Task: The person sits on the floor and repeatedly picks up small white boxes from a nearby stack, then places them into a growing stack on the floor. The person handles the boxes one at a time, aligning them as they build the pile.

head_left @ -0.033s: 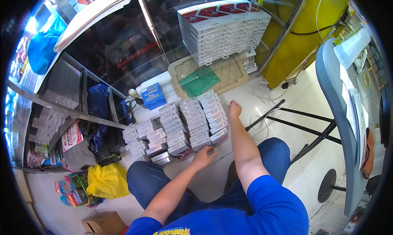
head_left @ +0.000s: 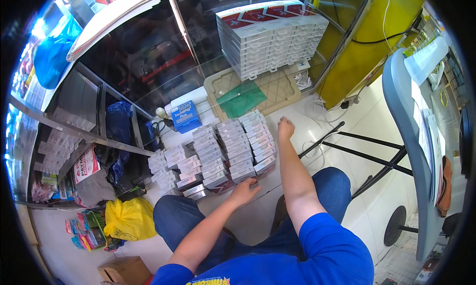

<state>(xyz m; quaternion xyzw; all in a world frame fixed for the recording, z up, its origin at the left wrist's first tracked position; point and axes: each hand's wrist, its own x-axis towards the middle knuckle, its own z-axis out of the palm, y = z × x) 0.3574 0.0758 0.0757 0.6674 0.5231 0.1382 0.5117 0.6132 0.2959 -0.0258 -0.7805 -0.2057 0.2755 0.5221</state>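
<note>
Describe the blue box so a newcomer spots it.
Find the rows of small white boxes by the left hand. Beyond them, left of the beige tray, stands the blue box. It's blue and larger than any box in those rows.

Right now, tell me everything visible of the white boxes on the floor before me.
The white boxes look like slim cardboard cartons with fine grey print and some red on nearer ones. They are packed in several side-by-side rows, less even at the left, on pale tiles. Your left hand appears to touch their near end.
</note>
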